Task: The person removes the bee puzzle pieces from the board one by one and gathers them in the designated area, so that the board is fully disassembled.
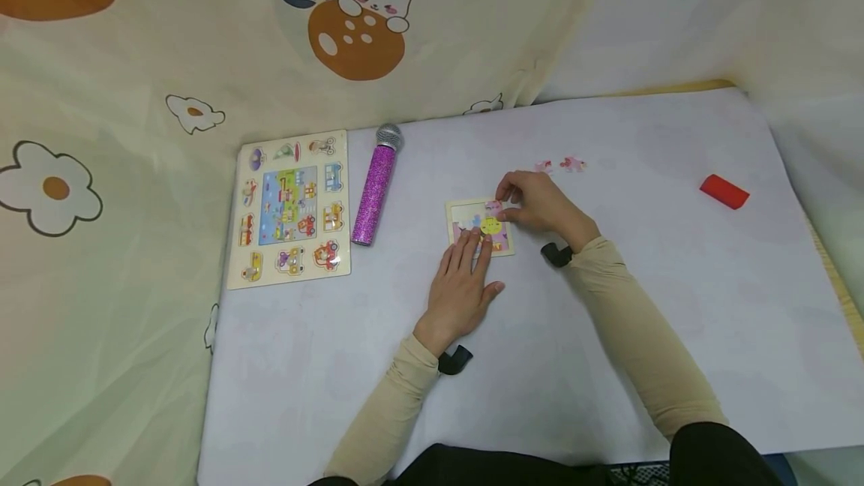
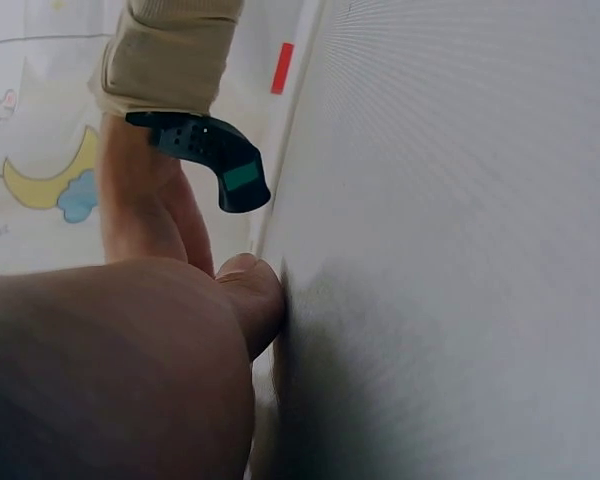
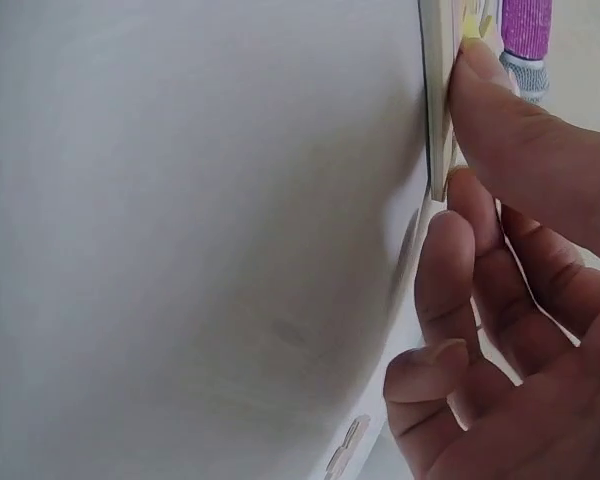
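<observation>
A small square jigsaw puzzle (image 1: 462, 211) in a pale wooden frame lies on the table, partly filled with pink and yellow pieces. Straight fingers of my left hand (image 1: 460, 298) rest on its lower part and cover some of the picture. At the upper right edge, the thumb and forefinger of my right hand (image 1: 540, 205) pinch a pink puzzle piece (image 1: 494, 206) against the board. In the right wrist view the thumb (image 3: 480, 70) lies on the board's edge (image 3: 438, 150), the other fingers curled beside it. Loose pink pieces (image 1: 572, 164) lie beyond the right hand.
To the left lies a wooden peg puzzle with vehicles (image 1: 304, 262), and beside it a glittery purple microphone (image 1: 374, 193). A red block (image 1: 725, 191) lies far right on the white-covered table (image 1: 675, 283). A printed curtain (image 1: 202, 43) hangs behind and at the left.
</observation>
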Demonstrator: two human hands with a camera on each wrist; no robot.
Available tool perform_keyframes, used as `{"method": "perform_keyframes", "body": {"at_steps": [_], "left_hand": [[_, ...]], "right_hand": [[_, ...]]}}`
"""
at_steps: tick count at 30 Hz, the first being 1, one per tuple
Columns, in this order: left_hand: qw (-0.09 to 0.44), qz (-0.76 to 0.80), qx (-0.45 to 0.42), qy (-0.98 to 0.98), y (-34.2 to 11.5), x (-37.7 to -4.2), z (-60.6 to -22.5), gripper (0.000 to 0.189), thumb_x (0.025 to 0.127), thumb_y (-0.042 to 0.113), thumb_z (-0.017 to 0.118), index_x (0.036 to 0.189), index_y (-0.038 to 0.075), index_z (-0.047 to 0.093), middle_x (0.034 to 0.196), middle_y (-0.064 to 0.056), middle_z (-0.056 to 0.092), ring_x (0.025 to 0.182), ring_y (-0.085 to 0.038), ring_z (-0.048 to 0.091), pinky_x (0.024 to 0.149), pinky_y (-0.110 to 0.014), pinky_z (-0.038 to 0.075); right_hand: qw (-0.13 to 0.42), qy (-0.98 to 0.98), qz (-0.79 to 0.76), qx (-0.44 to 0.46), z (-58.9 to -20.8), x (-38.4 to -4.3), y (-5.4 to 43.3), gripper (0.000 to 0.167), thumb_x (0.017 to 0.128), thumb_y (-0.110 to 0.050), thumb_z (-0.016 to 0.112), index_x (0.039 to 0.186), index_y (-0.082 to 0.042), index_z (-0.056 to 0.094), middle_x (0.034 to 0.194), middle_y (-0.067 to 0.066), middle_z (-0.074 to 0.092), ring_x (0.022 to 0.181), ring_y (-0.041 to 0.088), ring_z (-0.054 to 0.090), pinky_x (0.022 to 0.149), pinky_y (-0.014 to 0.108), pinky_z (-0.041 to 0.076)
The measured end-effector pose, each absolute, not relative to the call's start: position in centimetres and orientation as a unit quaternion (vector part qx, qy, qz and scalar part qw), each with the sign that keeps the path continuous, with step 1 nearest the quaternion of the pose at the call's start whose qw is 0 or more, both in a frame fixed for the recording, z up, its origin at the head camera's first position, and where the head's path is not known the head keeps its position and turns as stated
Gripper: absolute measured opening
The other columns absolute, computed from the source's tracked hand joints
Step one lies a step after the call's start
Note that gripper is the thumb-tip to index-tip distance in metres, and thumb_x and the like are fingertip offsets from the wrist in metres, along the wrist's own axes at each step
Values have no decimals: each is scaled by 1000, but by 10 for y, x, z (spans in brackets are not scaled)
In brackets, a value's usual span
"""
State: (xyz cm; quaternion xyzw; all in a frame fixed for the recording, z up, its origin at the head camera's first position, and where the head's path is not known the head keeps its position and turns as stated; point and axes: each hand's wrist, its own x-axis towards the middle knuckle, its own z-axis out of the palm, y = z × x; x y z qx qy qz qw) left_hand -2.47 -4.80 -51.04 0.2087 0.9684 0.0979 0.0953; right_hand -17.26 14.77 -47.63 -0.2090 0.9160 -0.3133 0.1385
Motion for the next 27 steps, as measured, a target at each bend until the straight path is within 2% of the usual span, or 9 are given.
{"method": "perform_keyframes", "body": {"at_steps": [8,17,20,27], "left_hand": [[101,108,209,967,-47,-25,-511,79,111,51,46,171,9,16,179,-13,9,167,-29,3,135,-45,10],[88,113,208,968,-48,-24,-511,78,111,50,47,170,8,19,179,-14,11,167,-30,6,134,-46,13],[87,114,208,968,-48,-23,-510,78,111,50,47,170,8,19,179,-14,11,167,-30,6,134,-46,13],[98,116,207,967,-47,-23,-509,78,111,50,47,170,8,17,179,-14,9,167,-30,4,135,-46,11]], "right_hand": [[132,909,-332,-217,-478,-173,148,30,85,-9,90,109,-7,72,97,8,75,90,24,67,85,40,52],[163,889,-354,-242,-475,-171,149,36,87,-1,86,119,-6,72,105,12,76,99,29,70,94,47,56],[161,886,-356,-250,-474,-171,149,37,86,1,86,119,-6,71,104,11,75,98,28,70,93,47,56],[154,887,-351,-259,-475,-170,149,31,93,10,71,119,-6,72,98,12,75,94,27,70,89,44,54]]}}
